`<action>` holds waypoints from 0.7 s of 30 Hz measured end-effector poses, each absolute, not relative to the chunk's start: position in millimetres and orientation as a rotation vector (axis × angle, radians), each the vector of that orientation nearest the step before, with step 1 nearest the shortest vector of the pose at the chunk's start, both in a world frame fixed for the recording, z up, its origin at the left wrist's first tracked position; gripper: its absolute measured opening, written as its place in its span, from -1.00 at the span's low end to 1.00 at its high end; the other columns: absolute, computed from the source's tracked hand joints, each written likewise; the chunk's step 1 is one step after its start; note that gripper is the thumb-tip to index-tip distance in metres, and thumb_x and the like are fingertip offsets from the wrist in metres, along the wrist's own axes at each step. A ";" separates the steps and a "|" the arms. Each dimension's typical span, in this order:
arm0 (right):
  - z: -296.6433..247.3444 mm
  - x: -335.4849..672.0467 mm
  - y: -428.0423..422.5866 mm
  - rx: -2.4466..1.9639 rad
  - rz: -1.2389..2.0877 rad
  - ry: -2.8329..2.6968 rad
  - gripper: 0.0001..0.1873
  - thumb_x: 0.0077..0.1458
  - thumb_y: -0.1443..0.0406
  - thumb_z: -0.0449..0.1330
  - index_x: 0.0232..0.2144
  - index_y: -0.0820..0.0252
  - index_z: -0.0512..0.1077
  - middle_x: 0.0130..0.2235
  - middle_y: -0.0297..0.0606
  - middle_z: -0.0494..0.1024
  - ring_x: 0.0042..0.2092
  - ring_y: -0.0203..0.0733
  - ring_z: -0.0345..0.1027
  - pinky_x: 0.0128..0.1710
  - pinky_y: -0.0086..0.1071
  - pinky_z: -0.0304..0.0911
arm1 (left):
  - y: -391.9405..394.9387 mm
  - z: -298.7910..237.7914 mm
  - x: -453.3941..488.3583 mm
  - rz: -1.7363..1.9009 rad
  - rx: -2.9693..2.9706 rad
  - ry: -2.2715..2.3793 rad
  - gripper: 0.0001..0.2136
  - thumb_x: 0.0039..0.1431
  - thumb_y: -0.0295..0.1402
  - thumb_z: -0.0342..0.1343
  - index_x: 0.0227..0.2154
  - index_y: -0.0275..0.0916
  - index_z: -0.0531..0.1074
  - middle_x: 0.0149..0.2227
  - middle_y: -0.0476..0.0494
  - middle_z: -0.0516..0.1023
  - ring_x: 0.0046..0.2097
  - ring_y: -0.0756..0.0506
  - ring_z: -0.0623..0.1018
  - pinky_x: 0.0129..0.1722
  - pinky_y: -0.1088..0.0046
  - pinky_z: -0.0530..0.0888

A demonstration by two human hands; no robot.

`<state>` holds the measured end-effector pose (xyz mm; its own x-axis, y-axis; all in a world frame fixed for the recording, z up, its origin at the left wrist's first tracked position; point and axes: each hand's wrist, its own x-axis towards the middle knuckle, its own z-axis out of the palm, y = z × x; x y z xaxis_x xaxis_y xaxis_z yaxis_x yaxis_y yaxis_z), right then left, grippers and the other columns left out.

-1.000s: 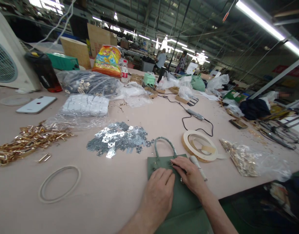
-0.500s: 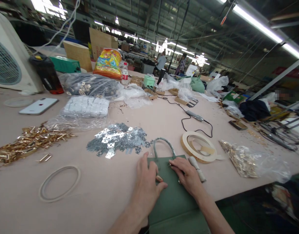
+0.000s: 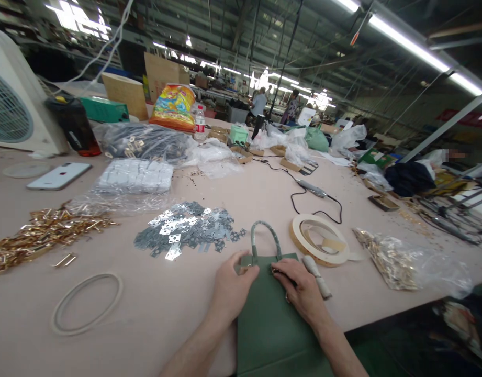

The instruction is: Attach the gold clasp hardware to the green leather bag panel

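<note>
Fluor. tubes [image 3: 408, 43] under dk. metal roof [image 3: 323, 36]

Your pale pinkish-beige tabletop [image 3: 166, 309]: loose metal to the left, rolls and bags to the right

Directly before you lies a flat dark-green bag [image 3: 276, 324] with one arched handle. Just right of it you have a greyish-white wrapped cylinder [image 3: 317, 277], a broad cream tape roll [image 3: 298, 238] and, farther right, a clear plastic bag of small pale-gold metal parts [image 3: 393, 262]. To your left sit a heap of flat silver metal plates [image 3: 193, 228], a thin off-white ring [image 3: 119, 293] and a heap of shiny gold metal frames [image 3: 40, 235]. Beyond them rest a white phone [image 3: 60, 176] and a clear-wrapped white bundle [image 3: 134, 177].
</note>
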<state>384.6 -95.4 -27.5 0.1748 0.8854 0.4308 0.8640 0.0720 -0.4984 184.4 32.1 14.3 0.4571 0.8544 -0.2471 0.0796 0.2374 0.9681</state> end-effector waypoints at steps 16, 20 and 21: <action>-28.8 387.0 -93.7 -1.675 -0.071 -1.734 -0.73 0.45 0.33 0.20 0.09 -0.05 0.57 -0.02 -0.24 0.70 0.00 -0.02 0.59 0.21 0.06 0.40 | 24.3 12.2 183.7 0.437 0.562 0.657 -0.56 0.00 -0.17 0.46 -0.14 -0.40 0.61 -0.30 -0.31 0.71 -0.36 -0.22 0.68 -0.26 0.27 0.61; -28.4 388.9 -94.5 -1.691 -0.057 -1.759 -0.70 0.43 0.33 0.21 0.12 -0.09 0.55 0.00 -0.27 0.70 0.02 -0.01 0.59 0.24 0.07 0.37 | 24.8 12.6 184.6 0.425 0.539 0.634 -0.59 -0.04 -0.20 0.47 -0.18 -0.39 0.64 -0.31 -0.31 0.72 -0.35 -0.25 0.70 -0.22 0.20 0.64; -27.9 388.8 -94.5 -1.695 -0.055 -1.763 -0.70 0.42 0.32 0.24 0.13 -0.10 0.55 0.01 -0.27 0.70 0.02 0.00 0.58 0.24 0.07 0.36 | 24.3 12.7 184.9 0.433 0.533 0.630 -0.60 -0.04 -0.21 0.48 -0.18 -0.38 0.64 -0.31 -0.30 0.72 -0.34 -0.26 0.70 -0.20 0.19 0.64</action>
